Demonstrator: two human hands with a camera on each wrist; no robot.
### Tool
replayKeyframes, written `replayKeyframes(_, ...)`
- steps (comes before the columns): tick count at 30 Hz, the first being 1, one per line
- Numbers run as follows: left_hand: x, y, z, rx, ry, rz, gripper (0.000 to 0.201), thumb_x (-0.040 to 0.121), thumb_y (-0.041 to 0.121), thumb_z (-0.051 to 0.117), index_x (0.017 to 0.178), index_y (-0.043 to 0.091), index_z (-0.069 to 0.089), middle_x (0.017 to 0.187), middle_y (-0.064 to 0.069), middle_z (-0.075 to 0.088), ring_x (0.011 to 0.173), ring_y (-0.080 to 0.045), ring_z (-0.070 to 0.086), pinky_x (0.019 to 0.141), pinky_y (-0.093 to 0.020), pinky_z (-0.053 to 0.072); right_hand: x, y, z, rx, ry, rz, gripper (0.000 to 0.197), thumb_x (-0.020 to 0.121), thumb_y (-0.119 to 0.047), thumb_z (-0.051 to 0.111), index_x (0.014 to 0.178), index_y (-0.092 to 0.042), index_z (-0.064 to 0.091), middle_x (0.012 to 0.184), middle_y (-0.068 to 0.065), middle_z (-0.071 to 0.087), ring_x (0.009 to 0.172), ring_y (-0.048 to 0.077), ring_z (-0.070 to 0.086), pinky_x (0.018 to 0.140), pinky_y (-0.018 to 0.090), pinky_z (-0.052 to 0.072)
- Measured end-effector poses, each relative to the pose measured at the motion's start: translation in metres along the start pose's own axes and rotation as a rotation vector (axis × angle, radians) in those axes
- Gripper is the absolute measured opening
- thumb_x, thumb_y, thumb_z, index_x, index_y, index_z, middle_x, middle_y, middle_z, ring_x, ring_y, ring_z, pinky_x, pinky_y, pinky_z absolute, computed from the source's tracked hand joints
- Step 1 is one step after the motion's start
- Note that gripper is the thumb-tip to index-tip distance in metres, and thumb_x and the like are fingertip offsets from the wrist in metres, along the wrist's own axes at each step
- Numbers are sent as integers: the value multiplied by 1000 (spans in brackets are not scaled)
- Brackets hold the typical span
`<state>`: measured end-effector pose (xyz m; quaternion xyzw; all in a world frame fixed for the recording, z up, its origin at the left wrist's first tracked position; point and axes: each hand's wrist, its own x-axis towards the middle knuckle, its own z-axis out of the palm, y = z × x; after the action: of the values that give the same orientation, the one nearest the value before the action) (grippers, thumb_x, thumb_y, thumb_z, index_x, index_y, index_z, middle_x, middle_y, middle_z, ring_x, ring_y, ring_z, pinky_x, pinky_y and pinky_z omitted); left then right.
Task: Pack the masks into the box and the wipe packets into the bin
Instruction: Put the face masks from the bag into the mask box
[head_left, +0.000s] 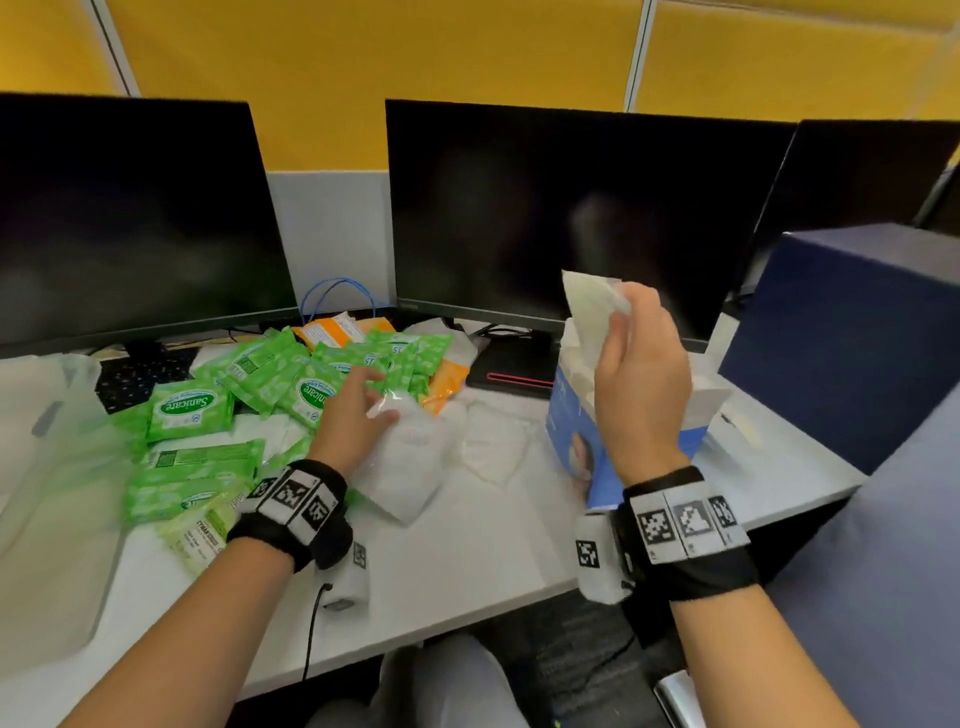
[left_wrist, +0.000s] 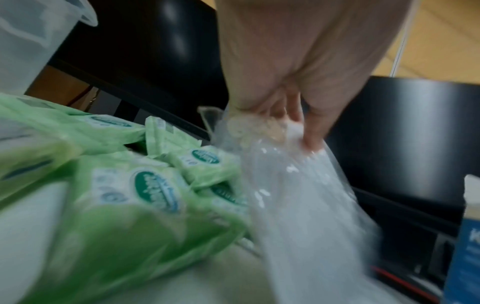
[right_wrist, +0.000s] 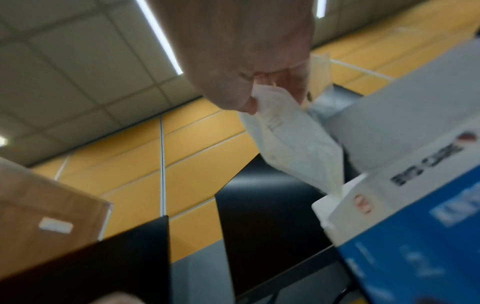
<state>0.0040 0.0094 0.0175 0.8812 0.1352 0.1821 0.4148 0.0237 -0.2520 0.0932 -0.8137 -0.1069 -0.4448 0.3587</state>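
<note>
My right hand (head_left: 631, 332) pinches a white folded mask (head_left: 592, 306) just above the open top of the blue and white mask box (head_left: 571, 421); in the right wrist view the mask (right_wrist: 298, 142) hangs with its lower end at the box (right_wrist: 415, 205) opening. My left hand (head_left: 363, 410) grips a clear plastic bag holding white masks (head_left: 410, 462) on the desk; in the left wrist view the fingers (left_wrist: 311, 127) pinch the bag's (left_wrist: 298, 201) top. A heap of green wipe packets (head_left: 249, 395) lies to its left. Another white mask (head_left: 493, 447) lies flat between bag and box.
Two dark monitors (head_left: 571, 218) stand behind the desk. A translucent plastic bin (head_left: 47, 467) sits at the far left. Orange packets (head_left: 447, 379) and a blue cable (head_left: 337, 291) lie behind the green heap. A dark blue partition (head_left: 857, 343) stands at right.
</note>
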Motion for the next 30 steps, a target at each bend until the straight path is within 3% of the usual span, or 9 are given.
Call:
replayKeyframes(2, 0, 18, -6, -90, 160, 95, 38, 88, 1, 59, 120, 16, 43, 101, -7, 51, 91, -22, 51, 77, -31, 37, 0, 7, -4, -246, -98, -9, 39, 92, -20, 32, 127, -18, 50, 99, 9, 60, 88, 27, 55, 65, 32, 38)
replayKeyframes(5, -2, 33, -6, -28, 282, 238, 27, 91, -2, 47, 110, 17, 47, 106, -6, 52, 91, -21, 49, 79, -29, 38, 0, 19, 1, -490, -512, 45, 41, 92, -7, 42, 132, -17, 43, 107, 15, 59, 97, 34, 56, 77, 39, 43)
replayKeyframes(8, 0, 36, -1, 65, 287, 329, 27, 91, -8, 41, 94, 7, 64, 104, -13, 57, 99, -26, 54, 84, -17, 33, -5, 31, 5, -425, -793, -48, 34, 93, -9, 46, 123, -23, 48, 93, 3, 56, 87, 28, 55, 78, 37, 42)
replayKeyframes(10, -2, 40, 2, 63, 264, 339, 29, 90, -10, 43, 99, 3, 67, 112, -17, 56, 109, -29, 54, 91, -14, 32, -4, 42, 1, -274, -892, -109, 29, 90, -13, 53, 114, -28, 56, 92, -2, 58, 86, 24, 56, 79, 33, 46)
replayKeyframes(15, -21, 63, 22, -13, 57, 271, 46, 86, 33, 67, 125, 11, 57, 137, -6, 36, 128, -15, 38, 101, -13, 23, 5, 55, -22, -19, -1121, -125, 35, 91, -3, 50, 93, -35, 66, 102, -2, 66, 98, 19, 58, 88, 30, 45)
replayKeyframes(20, -32, 95, 43, 3, -50, 140, 63, 79, 56, 64, 125, 14, 59, 138, -3, 38, 135, -14, 32, 99, -19, 23, 1, 47, -15, -38, -837, -116, 40, 93, -8, 49, 111, -42, 59, 110, -7, 65, 102, 15, 58, 90, 30, 48)
replayKeyframes(23, -37, 101, 48, 25, -53, 66, 78, 76, 64, 62, 133, 12, 50, 141, -3, 31, 139, -17, 26, 109, -28, 26, -2, 38, -5, -4, -699, -41, 41, 94, -8, 52, 123, -36, 46, 100, -6, 65, 90, 13, 60, 86, 28, 51)
replayKeyframes(27, -48, 104, 54, 33, -98, 13, 90, 73, 67, 62, 141, 14, 35, 146, 0, 17, 142, -18, 14, 114, -40, 24, -17, 26, 11, 97, -629, 82, 13, 94, -16, 54, 95, -29, 53, 85, -5, 63, 81, 14, 61, 77, 31, 55)
replayKeyframes(30, -53, 106, 54, 46, -139, 6, 81, 75, 54, 66, 139, 13, 36, 147, -4, 15, 142, -21, 13, 112, -36, 23, -25, 17, 19, 105, -677, 128, 17, 93, -10, 53, 91, -23, 63, 93, 1, 67, 85, 17, 61, 68, 19, 44)
